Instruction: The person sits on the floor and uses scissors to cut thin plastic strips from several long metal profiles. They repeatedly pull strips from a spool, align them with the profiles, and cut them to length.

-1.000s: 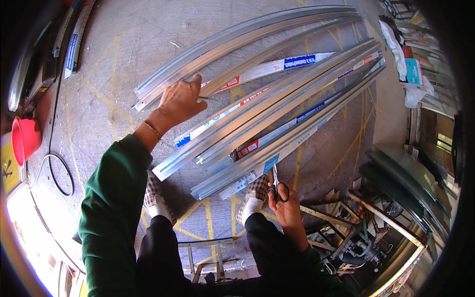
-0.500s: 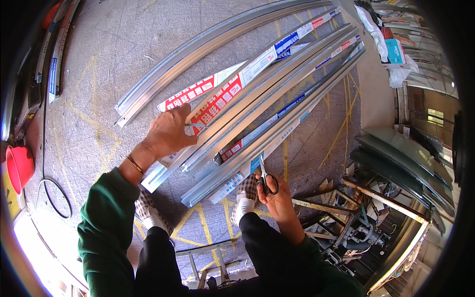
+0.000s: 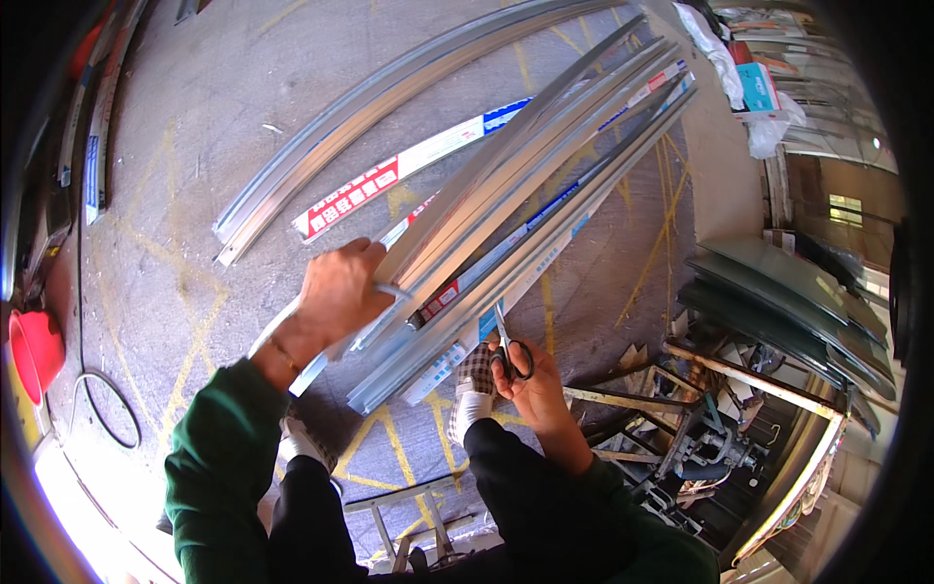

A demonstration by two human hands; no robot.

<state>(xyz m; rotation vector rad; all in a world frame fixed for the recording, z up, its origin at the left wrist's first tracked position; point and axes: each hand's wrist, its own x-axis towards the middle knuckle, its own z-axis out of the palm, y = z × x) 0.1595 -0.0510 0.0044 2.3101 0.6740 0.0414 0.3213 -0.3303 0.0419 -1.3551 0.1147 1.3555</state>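
Observation:
My left hand (image 3: 339, 292) is closed around the near end of a long metal profile (image 3: 467, 185). This profile lies slantwise over other profiles of the same kind, its bare side showing. In my right hand (image 3: 537, 391) is a pair of scissors (image 3: 504, 339) with black handles, blades pointing away from me. The scissors are just above the near end of a profile (image 3: 389, 380) with a white and blue printed strip. Left of the bundle, a strip (image 3: 355, 200) printed in red, white and blue runs along the floor.
More profiles (image 3: 321, 136) lie beyond on the concrete floor. Stacked dark panels (image 3: 778, 302) and a rusty metal frame (image 3: 749, 375) with machine parts stand at the right. A red bucket (image 3: 37, 350) and a looped black cable (image 3: 107, 428) are at the left.
My left hand has turned the held profile, so its red printed face no longer shows and its bare side does. The right hand holds the scissors much as before. The view has shifted slightly.

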